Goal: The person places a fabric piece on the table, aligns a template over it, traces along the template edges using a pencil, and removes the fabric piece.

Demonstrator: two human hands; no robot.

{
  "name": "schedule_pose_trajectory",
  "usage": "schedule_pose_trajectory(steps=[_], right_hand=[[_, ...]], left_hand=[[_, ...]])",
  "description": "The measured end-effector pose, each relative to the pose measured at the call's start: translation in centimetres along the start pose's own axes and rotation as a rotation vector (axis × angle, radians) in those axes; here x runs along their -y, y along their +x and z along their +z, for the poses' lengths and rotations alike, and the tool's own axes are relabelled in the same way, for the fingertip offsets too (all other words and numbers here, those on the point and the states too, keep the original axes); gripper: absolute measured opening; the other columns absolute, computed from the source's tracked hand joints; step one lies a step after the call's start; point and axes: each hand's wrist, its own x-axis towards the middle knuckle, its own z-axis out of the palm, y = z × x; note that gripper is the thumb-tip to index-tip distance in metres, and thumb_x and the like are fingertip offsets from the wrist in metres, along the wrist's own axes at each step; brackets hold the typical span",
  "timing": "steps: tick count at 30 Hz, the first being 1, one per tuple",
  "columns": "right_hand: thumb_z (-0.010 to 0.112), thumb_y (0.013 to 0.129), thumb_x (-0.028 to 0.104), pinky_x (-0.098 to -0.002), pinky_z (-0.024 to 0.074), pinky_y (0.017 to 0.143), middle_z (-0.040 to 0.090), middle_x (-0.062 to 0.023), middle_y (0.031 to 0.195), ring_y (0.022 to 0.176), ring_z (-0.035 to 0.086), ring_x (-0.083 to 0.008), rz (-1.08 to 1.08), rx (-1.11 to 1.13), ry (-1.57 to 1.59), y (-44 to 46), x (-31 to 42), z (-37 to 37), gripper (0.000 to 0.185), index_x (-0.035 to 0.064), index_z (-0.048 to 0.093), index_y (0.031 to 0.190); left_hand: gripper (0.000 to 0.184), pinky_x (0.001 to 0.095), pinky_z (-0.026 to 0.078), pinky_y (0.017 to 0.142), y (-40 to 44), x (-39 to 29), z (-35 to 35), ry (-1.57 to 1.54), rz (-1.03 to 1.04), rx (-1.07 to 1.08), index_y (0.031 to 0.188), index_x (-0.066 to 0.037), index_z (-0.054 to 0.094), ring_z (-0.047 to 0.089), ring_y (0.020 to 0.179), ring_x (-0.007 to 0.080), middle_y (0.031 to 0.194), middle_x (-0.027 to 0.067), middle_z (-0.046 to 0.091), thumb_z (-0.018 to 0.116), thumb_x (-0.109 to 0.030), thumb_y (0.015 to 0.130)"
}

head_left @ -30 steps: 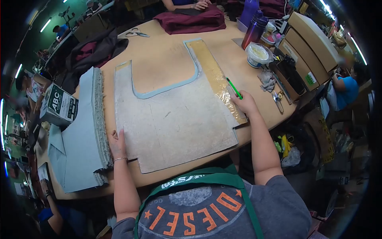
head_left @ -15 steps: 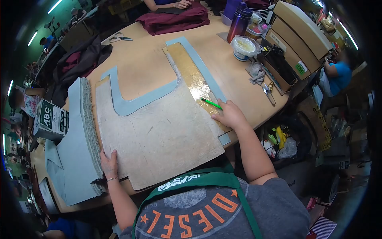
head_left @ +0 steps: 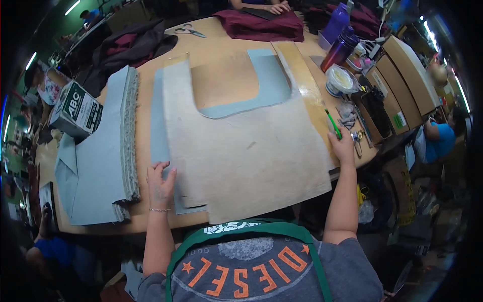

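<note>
A large beige pattern board [head_left: 249,151] with a U-shaped cutout is tilted over a light blue fabric piece [head_left: 158,121] on the table. My right hand [head_left: 342,144] grips the board's right edge, beside its yellowish taped strip, and also holds a green pen [head_left: 333,124]. My left hand [head_left: 161,182] is by the board's lower left side, fingers apart, over the blue fabric; whether it touches the board is unclear. Left of it lies a thick stack of blue fabric [head_left: 108,151] with frayed edges.
An ABC box [head_left: 75,110] stands on the left. Scissors [head_left: 190,31] and maroon cloth [head_left: 261,26] lie at the back, near a co-worker's hands [head_left: 277,7]. Bottles [head_left: 341,48], a plastic-covered tub [head_left: 341,80] and cardboard boxes [head_left: 402,85] are on the right.
The board has shifted right and lifted off the blue piece, which now shows along its left side. My left hand has opened at the board's edge; my right hand has moved right with the pen.
</note>
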Motion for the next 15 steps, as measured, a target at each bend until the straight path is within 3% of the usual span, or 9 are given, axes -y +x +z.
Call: schedule_pose_trajectory(steps=[1,4,7,10,13,15], right_hand=[[0.066,0.072,0.022,-0.0365,0.0433,0.078,0.058,-0.018,0.09,0.085,0.056,-0.0316,-0.064,-0.035,-0.152,0.2,-1.0,-0.2,0.034,0.0008,0.057,0.098],[0.065,0.071,0.022,-0.0408,0.0396,0.084,0.055,-0.0184,0.093,0.093,0.051,-0.0345,-0.056,-0.116,-0.327,0.5,-1.7,0.4,0.031,0.0019,0.058,0.094],[0.064,0.072,0.022,-0.0417,0.0399,0.081,0.054,-0.0183,0.09,0.09,0.051,-0.0353,-0.025,-0.152,-0.277,0.4,-0.9,2.2,0.028,0.0014,0.058,0.09],[0.063,0.073,0.019,-0.0429,0.0399,0.078,0.054,-0.0182,0.088,0.087,0.05,-0.0361,-0.096,-0.212,-0.269,0.1,-0.3,4.8,0.024,0.0007,0.056,0.087],[0.061,0.074,0.017,-0.0434,0.0399,0.077,0.054,-0.0185,0.087,0.086,0.05,-0.036,-0.147,-0.258,-0.29,-0.3,0.1,5.2,0.022,-0.0001,0.056,0.087],[0.06,0.075,0.016,-0.0436,0.0397,0.076,0.054,-0.0187,0.087,0.086,0.05,-0.0358,-0.155,-0.237,-0.276,0.0,-0.5,5.1,0.021,-0.0006,0.056,0.088]], left_hand=[[0.054,0.0395,0.038,0.088,-0.1,0.2,0.6,0.281,0.111,-0.055,0.118,0.003,0.043,0.046,0.106,0.0314,0.119,0.0217,0.045,0.065,-0.021,0.075],[0.067,0.0468,0.032,0.093,0.0,-0.4,0.1,0.257,-0.142,-0.022,0.122,0.004,0.039,0.036,0.115,0.04,0.127,0.0259,0.035,0.068,-0.026,0.07],[0.073,0.0438,0.034,0.093,0.8,-0.7,-0.9,0.204,-0.266,0.024,0.125,0.004,0.035,0.04,0.113,0.0375,0.125,0.0247,0.038,0.07,-0.027,0.068],[0.07,0.0393,0.04,0.087,1.1,1.0,0.0,0.08,-0.11,-0.149,0.121,0.005,0.04,0.05,0.103,0.0348,0.114,0.023,0.049,0.072,-0.027,0.067],[0.052,0.0339,0.045,0.078,1.5,-0.8,-1.0,-0.276,-0.367,0.098,0.109,0.005,0.051,0.058,0.087,0.0316,0.096,0.0199,0.059,0.07,-0.022,0.07],[0.031,0.0319,0.046,0.073,1.5,0.3,0.6,-0.565,-0.387,0.155,0.096,0.004,0.058,0.06,0.076,0.0261,0.084,0.0155,0.062,0.066,-0.017,0.075]])
